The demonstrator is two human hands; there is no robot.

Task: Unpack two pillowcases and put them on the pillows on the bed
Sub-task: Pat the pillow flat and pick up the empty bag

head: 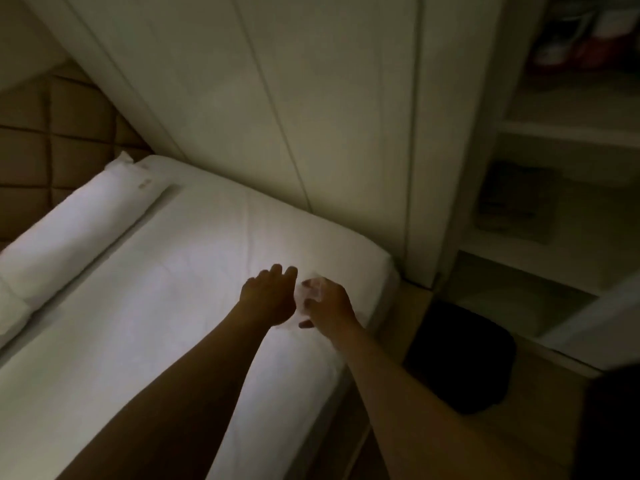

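Dim light falls on the bed (pixel 166 306), which wears a white sheet. A long white pillow (pixel 79 230) lies along the padded headboard, and a second pillow (pixel 10 306) shows at the left edge. Both my hands hover over the sheet near the bed's right edge. My left hand (pixel 270 296) reaches forward with relaxed fingers and holds nothing. Close beside it, my right hand (pixel 329 306) grips a small, blurred, pale crumpled thing (pixel 311 289) that looks like clear plastic wrapping. No pillowcase can be made out.
White panelled doors (pixel 277 116) stand right behind the bed. Open shelves (pixel 554 133) with folded dark items are on the right. A dark, squarish object (pixel 460 355) sits on the wooden floor beside the bed. A brown quilted headboard (pixel 41 140) fills the left.
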